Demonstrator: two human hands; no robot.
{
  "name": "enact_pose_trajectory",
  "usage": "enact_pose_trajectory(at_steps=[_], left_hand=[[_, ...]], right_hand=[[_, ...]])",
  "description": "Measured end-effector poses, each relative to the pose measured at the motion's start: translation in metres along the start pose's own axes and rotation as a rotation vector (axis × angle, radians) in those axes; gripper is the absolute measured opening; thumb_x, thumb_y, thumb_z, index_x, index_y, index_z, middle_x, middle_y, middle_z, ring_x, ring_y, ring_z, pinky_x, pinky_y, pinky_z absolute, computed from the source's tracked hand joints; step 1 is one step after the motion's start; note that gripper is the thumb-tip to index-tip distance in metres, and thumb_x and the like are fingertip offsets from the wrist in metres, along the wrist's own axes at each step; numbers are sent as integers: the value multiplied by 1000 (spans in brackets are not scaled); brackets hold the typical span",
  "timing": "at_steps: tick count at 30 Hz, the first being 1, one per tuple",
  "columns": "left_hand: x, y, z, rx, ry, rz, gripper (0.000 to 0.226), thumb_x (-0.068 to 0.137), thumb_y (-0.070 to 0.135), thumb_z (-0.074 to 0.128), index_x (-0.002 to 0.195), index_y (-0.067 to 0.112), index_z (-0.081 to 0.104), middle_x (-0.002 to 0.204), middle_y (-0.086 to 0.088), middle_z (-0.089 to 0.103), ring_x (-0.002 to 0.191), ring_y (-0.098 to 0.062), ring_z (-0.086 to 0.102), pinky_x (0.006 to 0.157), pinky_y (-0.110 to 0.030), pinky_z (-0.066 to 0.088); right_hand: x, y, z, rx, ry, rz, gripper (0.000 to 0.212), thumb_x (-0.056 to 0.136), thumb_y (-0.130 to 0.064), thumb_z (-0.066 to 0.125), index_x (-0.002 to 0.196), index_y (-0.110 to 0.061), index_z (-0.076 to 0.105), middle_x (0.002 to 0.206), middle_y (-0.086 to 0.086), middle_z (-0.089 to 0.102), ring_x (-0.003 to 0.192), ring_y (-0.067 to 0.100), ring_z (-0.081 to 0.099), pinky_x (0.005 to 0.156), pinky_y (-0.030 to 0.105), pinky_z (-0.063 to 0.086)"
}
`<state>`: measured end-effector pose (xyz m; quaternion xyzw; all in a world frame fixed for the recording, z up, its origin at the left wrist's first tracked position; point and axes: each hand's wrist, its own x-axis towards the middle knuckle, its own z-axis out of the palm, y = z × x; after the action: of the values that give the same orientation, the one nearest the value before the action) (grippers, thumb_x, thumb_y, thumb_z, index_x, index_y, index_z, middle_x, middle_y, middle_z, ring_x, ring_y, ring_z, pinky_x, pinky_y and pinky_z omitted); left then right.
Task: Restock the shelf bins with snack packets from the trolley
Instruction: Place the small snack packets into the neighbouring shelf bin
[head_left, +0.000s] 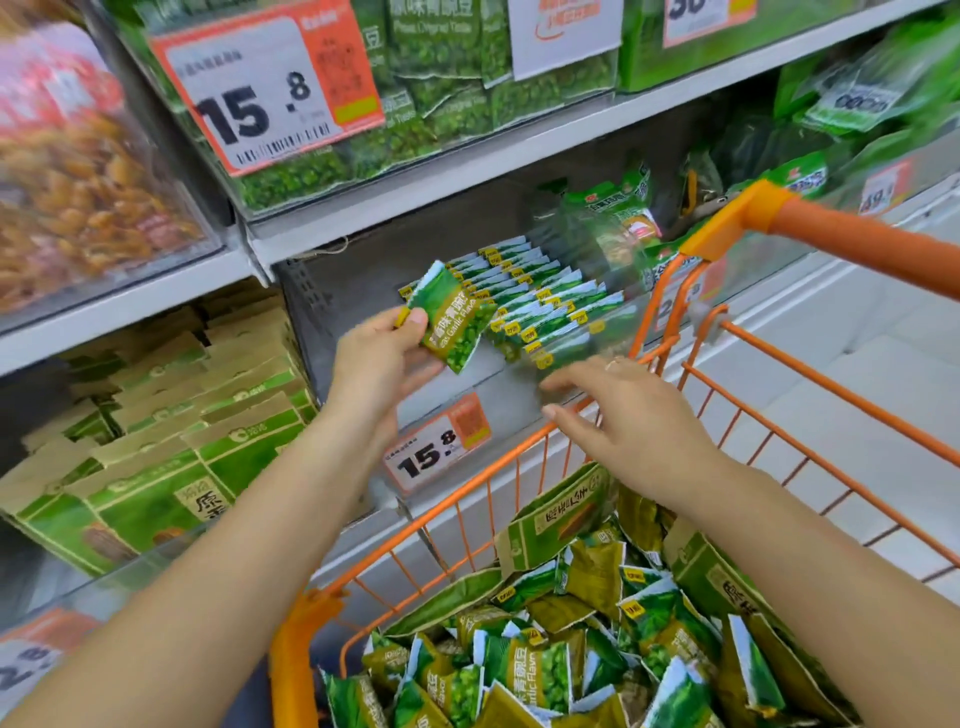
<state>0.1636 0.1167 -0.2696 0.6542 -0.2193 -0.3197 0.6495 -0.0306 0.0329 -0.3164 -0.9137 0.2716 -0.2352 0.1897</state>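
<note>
My left hand (382, 353) holds a small green garlic-flavour pea packet (454, 325) in front of the clear shelf bin (524, 384). Inside that bin, several matching packets (535, 296) stand in neat rows. My right hand (631, 415) hovers palm down with fingers spread, just below the bin's front and above the orange trolley (810, 374); it holds nothing. The trolley basket is heaped with loose green snack packets (545, 665) and some larger green-and-brown bags (558, 522).
A price label reading 15.8 (434, 449) hangs on the bin front. Above is another bin of green pea packets (441, 78) with a large 15.8 tag (265, 93). Boxed green cartons (156, 431) fill the shelf at left. The trolley handle (852, 239) crosses at upper right.
</note>
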Motion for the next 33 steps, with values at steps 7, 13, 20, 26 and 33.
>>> enact_pose_trajectory(at_steps=[7,13,20,26,33], left_hand=[[116,-20,2,312,535,-124,25,101,12,42,113,2,62,118,-14,62,114,-29,57,90,-34,45],[180,-35,-10,724,438,-93,29,91,25,52,107,9,69,113,-6,69,105,-23,66,72,-25,46],[185,-48,20,1083,416,17,26,93,15,53,109,1,66,119,-14,65,113,-32,59,83,-33,48],[186,-58,19,1048,334,14,17,86,19,64,99,8,63,107,-10,64,102,-29,62,68,-29,40],[149,-21,34,551,359,60,36,89,19,55,123,9,57,124,-8,59,107,-24,60,86,-30,49]], right_hand=[[0,8,12,-160,-41,-66,51,93,-42,27,103,-16,70,99,3,69,106,21,57,113,32,13],[0,9,23,-220,68,-108,51,92,-38,27,86,-16,73,83,0,69,90,24,63,106,34,18],[4,9,27,-264,130,-136,42,91,-32,35,75,-15,70,72,2,65,80,26,63,101,36,25],[7,11,30,-269,118,-163,44,92,-33,32,77,-15,70,72,2,65,80,27,63,101,36,25],[8,0,9,-35,110,-231,32,90,-41,44,83,-20,67,78,-4,64,79,19,59,91,32,37]])
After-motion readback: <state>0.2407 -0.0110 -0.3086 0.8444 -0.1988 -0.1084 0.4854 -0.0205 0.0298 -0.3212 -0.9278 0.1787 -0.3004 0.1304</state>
